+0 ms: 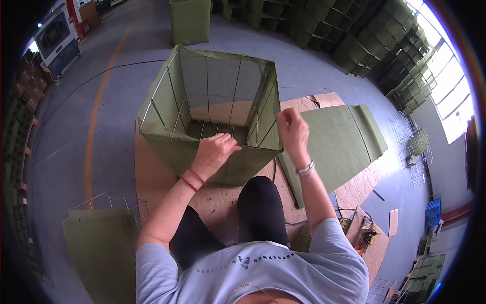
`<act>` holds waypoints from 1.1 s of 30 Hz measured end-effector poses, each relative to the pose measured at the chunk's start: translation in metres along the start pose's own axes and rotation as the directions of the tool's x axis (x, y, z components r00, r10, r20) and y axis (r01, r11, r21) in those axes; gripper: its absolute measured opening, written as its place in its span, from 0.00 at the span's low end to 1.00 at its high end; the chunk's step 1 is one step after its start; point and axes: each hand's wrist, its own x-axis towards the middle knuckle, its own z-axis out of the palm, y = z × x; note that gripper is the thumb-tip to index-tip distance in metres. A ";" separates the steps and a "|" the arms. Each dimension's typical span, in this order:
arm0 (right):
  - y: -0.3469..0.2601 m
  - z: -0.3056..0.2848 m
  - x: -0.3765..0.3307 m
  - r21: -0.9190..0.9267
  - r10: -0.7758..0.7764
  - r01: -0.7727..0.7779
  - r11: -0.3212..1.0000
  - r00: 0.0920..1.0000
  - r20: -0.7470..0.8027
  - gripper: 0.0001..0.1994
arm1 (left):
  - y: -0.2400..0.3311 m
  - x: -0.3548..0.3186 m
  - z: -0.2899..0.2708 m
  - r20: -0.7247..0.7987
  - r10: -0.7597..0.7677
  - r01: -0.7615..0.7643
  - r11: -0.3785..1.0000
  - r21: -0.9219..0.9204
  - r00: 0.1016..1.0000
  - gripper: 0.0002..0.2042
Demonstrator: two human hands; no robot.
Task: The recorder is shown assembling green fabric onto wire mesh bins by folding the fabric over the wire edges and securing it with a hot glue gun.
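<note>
A tall open-topped box of green fabric over a wire frame [212, 157] stands in front of my knees. Thin metal wires run up its inner walls, and the side farthest from me looks see-through. At the near rim, my left hand [216, 152] is closed, its fingers pinching the fabric edge. My right hand [294, 133] is raised just beside the right-hand rim near the close corner, fingers curled together. Whatever it may hold is too small or hidden to make out.
Flat cardboard [157, 167] lies under the box. Green fabric panels [334, 147] rest to the right, another green panel [98, 248] at lower left. Tools [365, 235] sit near my right elbow. Another green box [190, 23] stands ahead; stacked green boxes [324, 25] line the back.
</note>
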 end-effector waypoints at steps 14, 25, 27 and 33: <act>0.056 0.039 0.082 -0.521 0.200 0.017 0.853 0.913 0.357 0.13 | 0.018 0.017 0.023 -0.066 -0.050 0.050 0.999 0.011 0.997 0.10; 0.078 0.022 0.067 -0.572 0.036 0.164 0.804 0.946 0.321 0.19 | 0.057 0.030 0.051 -0.021 -0.181 0.182 0.983 0.040 0.983 0.11; 0.086 0.021 0.069 -0.574 0.015 0.163 0.803 0.956 0.292 0.20 | 0.065 0.032 0.053 -0.020 -0.184 0.185 0.981 0.064 0.983 0.12; 0.065 0.004 0.056 -0.535 0.106 0.082 0.841 0.944 0.312 0.20 | 0.058 0.021 0.037 0.090 -0.179 0.176 0.983 0.042 0.980 0.11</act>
